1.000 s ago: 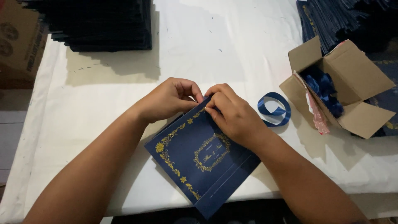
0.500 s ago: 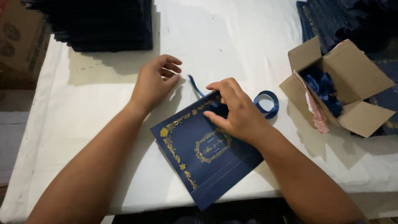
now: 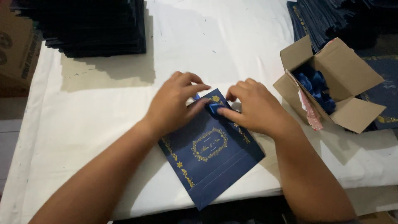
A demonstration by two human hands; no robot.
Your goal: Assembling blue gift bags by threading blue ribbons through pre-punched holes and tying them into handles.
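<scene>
A dark blue card (image 3: 211, 159) with gold ornament and a gold oval frame lies tilted on the white table cover (image 3: 103, 124). My left hand (image 3: 174, 103) rests on its upper left corner, fingers pinching a small blue ribbon (image 3: 213, 108) at the card's top. My right hand (image 3: 255, 110) presses the same ribbon from the right with thumb and forefinger. The rest of the ribbon is hidden under my fingers.
An open cardboard box (image 3: 336, 83) with blue ribbon bows inside stands at the right. A stack of dark blue cards (image 3: 87, 27) sits at the back left, more of them (image 3: 331, 18) at the back right. A brown carton (image 3: 16, 45) is at the far left edge.
My left hand swung out to the left, then came back onto the card's top. The loose ribbon loop that lay right of the card is gone from view; both hands now pinch ribbon on the card.
</scene>
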